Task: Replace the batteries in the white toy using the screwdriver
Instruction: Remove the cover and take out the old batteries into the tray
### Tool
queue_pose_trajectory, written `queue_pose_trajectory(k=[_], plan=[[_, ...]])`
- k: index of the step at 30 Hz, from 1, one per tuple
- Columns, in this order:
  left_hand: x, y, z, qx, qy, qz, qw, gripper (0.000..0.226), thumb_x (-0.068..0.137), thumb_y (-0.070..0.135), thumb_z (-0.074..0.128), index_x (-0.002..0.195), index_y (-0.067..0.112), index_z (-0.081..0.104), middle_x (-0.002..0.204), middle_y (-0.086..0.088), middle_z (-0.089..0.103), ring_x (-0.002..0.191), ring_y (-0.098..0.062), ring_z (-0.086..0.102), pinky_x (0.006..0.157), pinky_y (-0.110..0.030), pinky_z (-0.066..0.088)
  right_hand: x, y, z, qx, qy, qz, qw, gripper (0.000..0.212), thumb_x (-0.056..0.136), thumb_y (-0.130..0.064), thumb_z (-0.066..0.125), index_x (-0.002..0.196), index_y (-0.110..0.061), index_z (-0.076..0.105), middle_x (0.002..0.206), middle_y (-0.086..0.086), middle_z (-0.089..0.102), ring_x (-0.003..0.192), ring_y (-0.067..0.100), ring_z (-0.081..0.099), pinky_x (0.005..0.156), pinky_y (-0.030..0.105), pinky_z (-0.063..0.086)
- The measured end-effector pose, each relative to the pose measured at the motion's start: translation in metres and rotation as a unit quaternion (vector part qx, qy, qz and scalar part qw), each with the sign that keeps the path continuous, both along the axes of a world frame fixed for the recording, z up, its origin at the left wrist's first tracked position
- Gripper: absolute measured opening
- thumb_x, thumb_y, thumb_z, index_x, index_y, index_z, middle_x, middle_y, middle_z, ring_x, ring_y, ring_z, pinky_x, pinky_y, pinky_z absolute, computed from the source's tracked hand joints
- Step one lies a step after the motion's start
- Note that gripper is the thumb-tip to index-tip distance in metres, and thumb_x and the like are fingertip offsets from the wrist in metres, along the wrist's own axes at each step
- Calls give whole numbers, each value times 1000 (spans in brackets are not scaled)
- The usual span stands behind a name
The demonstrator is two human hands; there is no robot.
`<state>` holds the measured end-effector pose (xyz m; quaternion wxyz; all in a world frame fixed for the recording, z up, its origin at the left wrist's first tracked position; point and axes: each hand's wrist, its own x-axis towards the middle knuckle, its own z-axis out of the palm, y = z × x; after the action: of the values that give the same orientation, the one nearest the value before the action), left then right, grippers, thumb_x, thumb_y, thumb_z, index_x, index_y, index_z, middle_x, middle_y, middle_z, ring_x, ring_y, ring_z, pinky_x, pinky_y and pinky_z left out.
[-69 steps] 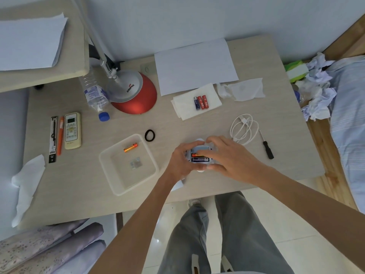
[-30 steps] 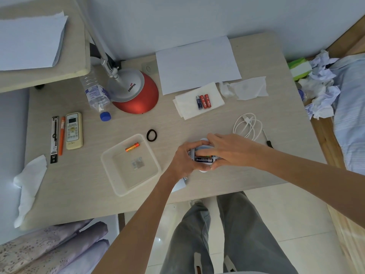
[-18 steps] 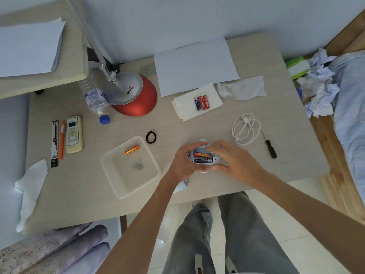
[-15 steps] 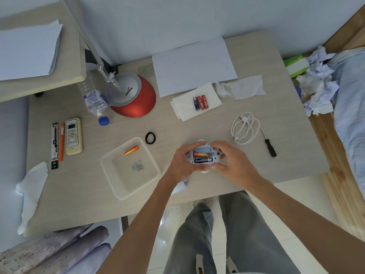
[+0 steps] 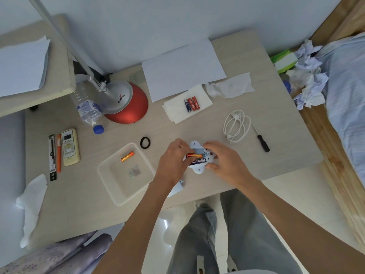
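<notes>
Toy (image 5: 198, 169) between both hands, left hand (image 5: 173, 165) pinching orange battery (image 5: 195, 155), right hand (image 5: 225, 165) gripping its right end

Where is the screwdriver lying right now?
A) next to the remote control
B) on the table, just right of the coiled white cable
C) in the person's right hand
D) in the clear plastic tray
B: the screwdriver lies on the table, just right of the coiled white cable, with nothing touching it.
</notes>
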<state>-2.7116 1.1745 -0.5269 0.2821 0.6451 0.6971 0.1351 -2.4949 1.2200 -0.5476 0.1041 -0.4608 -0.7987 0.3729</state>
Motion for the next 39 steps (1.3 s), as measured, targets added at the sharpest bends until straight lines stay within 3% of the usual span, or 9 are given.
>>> queue_pose_trajectory(k=[4,13,19,22,25,31,36,39], plan=[[-1,-3,4,19,-5,-5,1000,24,98,27,76,122,25,80,119,6,59,111,-16,56,79,-41,59,0,-1,-1,0,1,-4,1000,63,83,-20,86,139,-23,57,132,-9,63,105,11,66,92,37,61],[-51,-50,33,113,-67,107,986,14,96,22,80,110,20,82,102,9,77,91,-9,70,83,-34,59,1,-2,-2,4,1,-14,1000,63,77,-13,88,132,-24,61,130,-14,62,101,14,65,84,43,60],[-104,-89,31,65,-70,242,966,20,91,15,85,109,22,83,101,10,78,88,-8,71,87,-32,61,2,0,1,3,7,-22,1000,63,75,-11,90,131,-23,63,132,-11,65,104,18,67,86,46,60],[-119,-96,19,34,-60,273,960,22,89,12,86,110,20,83,99,8,77,88,-11,72,88,-33,62,2,0,4,4,11,-17,1000,61,74,-13,90,127,-25,62,129,-14,64,103,12,65,86,43,60],[-126,-96,6,13,-48,286,957,21,88,11,86,108,17,83,99,5,77,88,-11,72,88,-33,62,2,1,6,6,6,-10,1000,59,75,-15,91,126,-25,62,125,-16,63,102,5,60,85,40,59],[-130,-93,-19,-33,0,260,965,18,85,13,90,102,18,84,96,6,76,84,-8,67,86,-38,62,3,3,8,10,2,-3,1000,58,76,-17,90,126,-24,62,125,-14,64,102,6,61,83,40,59],[-130,-94,-14,-23,12,254,967,21,79,14,94,95,18,82,92,6,73,83,-12,66,85,-43,62,2,3,9,8,-3,4,1000,58,77,-21,88,128,-26,60,124,-15,63,102,12,64,83,39,58],[-120,-92,20,29,29,267,963,25,81,14,93,103,14,81,97,1,74,85,-16,69,84,-43,62,2,3,10,4,-5,6,1000,59,78,-21,89,129,-27,60,125,-15,63,104,7,62,83,34,58]])
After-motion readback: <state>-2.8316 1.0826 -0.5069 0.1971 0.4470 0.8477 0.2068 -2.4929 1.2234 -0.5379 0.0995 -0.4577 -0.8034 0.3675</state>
